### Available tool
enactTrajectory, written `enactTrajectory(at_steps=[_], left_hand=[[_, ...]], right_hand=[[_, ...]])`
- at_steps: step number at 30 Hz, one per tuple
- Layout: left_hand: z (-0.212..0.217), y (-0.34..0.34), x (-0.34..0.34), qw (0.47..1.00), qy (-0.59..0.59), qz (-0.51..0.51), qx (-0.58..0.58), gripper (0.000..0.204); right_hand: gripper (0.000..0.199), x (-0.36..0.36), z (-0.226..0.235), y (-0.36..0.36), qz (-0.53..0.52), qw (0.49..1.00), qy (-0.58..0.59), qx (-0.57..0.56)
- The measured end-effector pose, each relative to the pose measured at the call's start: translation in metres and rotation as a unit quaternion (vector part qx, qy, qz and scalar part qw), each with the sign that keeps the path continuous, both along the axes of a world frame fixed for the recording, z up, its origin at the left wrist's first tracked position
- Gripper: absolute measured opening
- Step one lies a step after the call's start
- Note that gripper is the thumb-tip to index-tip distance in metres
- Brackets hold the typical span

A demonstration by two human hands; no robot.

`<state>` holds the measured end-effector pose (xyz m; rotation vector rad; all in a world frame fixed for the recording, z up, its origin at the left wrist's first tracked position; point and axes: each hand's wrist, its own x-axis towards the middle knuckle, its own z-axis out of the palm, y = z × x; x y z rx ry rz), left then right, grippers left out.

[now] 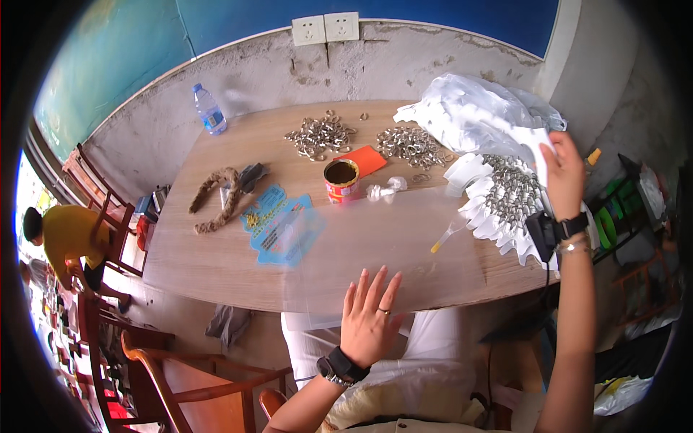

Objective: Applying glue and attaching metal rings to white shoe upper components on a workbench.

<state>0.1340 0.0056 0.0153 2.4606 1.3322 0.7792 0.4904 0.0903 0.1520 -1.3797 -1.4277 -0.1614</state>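
My left hand [369, 317] lies flat with its fingers stretched out, at the near edge of a translucent plastic sheet [390, 252] on the table's front. At the far right, my right hand [565, 169] is closed on a white card piece [535, 144], its thumb and fingers pinching one end. Just left of that hand spreads a pile of white cards with metal rings [505, 191]. A clear applicator with a yellow tip [446, 237] is on the sheet's right part. Beyond the sheet stands an open tin [341, 184] with dark brown contents.
Two heaps of metal rings [317, 136] [411, 146] lie farther back, near an orange card [363, 160]. A white plastic bag [476, 108] fills the back right. On the left are a water bottle [209, 110], a brown furry loop [209, 202] and blue printed cards [281, 227].
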Motion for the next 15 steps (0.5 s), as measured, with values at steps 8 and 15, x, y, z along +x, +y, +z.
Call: enactTrajectory(at_steps=[8, 15], left_hand=[[0.005, 0.004, 0.006, 0.993, -0.116, -0.002, -0.034, 0.071], [-0.01, -0.004, -0.022, 0.773, -0.624, 0.039, -0.11, 0.045]], right_hand=[[0.025, -0.076, 0.026, -0.082, 0.166, 0.959, 0.221, -0.061], [0.034, -0.125, -0.047, -0.093, 0.213, 0.841, 0.38, -0.32]])
